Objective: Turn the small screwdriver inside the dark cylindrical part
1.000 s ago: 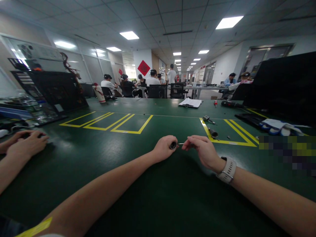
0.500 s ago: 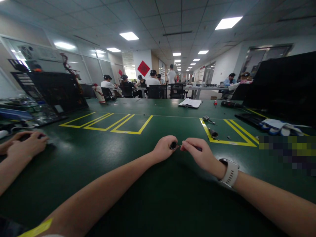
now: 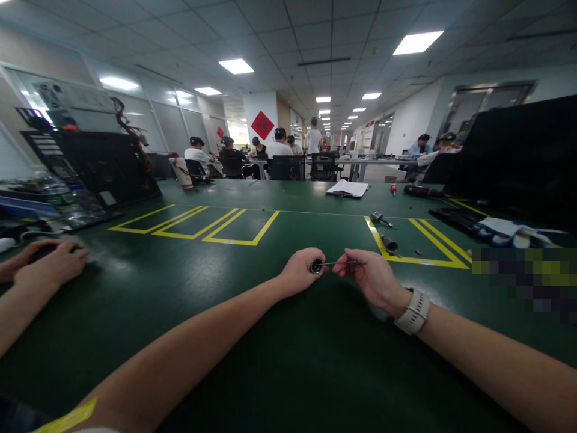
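Note:
Near the centre of the head view, my left hand is closed round a dark cylindrical part, its round open end facing me. My right hand, wearing a pale watch strap on the wrist, pinches a thin screwdriver. The thin metal shaft points left and its end reaches the cylinder's opening; whether it sits inside is too small to tell. The tool's dark handle is mostly hidden by my right fingers. Both hands are just above the green table.
Metal parts lie by yellow tape at right, with gloves, a clipboard and a power tool beyond. Another person's hands hold something dark at far left. A black screen stands at right.
My right hand has turned, its fingers loosening and shifting along the screwdriver, and more of the shaft shows. The right wrist has moved slightly left. My left hand has hardly moved.

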### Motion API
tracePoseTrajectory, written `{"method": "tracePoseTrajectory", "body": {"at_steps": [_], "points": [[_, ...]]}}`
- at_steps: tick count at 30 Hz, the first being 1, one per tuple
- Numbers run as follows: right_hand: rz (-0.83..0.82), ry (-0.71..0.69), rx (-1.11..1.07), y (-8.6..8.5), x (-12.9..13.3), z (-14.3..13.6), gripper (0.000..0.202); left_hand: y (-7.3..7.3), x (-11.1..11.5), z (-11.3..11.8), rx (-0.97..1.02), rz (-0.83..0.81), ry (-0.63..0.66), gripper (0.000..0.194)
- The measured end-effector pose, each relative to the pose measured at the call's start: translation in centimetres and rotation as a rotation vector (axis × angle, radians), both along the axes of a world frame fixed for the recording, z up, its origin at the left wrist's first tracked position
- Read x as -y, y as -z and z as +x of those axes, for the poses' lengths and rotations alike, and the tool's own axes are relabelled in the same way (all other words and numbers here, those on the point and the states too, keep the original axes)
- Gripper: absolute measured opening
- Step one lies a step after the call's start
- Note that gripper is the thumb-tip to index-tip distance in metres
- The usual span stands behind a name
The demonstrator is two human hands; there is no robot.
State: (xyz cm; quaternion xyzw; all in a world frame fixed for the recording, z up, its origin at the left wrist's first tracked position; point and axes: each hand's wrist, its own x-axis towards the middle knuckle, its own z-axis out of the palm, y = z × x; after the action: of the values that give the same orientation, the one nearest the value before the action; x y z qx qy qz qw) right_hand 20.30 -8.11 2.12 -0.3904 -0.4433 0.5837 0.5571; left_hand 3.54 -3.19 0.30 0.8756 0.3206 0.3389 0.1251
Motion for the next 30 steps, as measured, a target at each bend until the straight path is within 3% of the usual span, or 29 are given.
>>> {"method": "tracePoseTrajectory", "body": {"at_steps": [3,9,12,15,21,24,30], "points": [[0.122,0.012,0.084,-0.2,0.2,0.0,0.025,-0.1,0.0,0.0,-0.001,-0.004,-0.005,0.011],[0.539,0.050,0.611,-1.1,1.6,-0.3,0.029,0.0,0.0,-0.1,-0.051,0.021,-0.032,0.010],[0.599,0.052,0.731,-1.1,1.8,-0.4,0.028,0.0,0.1,-0.1,-0.070,0.030,-0.033,0.008],[0.488,-0.002,0.563,-0.9,1.2,-0.1,0.030,0.0,0.1,-0.1,-0.043,0.033,-0.034,0.010],[0.076,-0.037,0.041,0.2,-0.1,0.2,0.024,0.2,-0.1,-0.1,0.046,0.004,-0.031,0.013],[-0.023,-0.040,-0.050,0.5,-0.3,0.1,0.022,0.2,-0.3,-0.1,0.048,-0.011,-0.044,0.013],[-0.055,-0.003,-0.046,0.4,-0.4,0.5,0.022,-0.1,-0.2,-0.1,0.009,-0.013,-0.079,0.014]]}}
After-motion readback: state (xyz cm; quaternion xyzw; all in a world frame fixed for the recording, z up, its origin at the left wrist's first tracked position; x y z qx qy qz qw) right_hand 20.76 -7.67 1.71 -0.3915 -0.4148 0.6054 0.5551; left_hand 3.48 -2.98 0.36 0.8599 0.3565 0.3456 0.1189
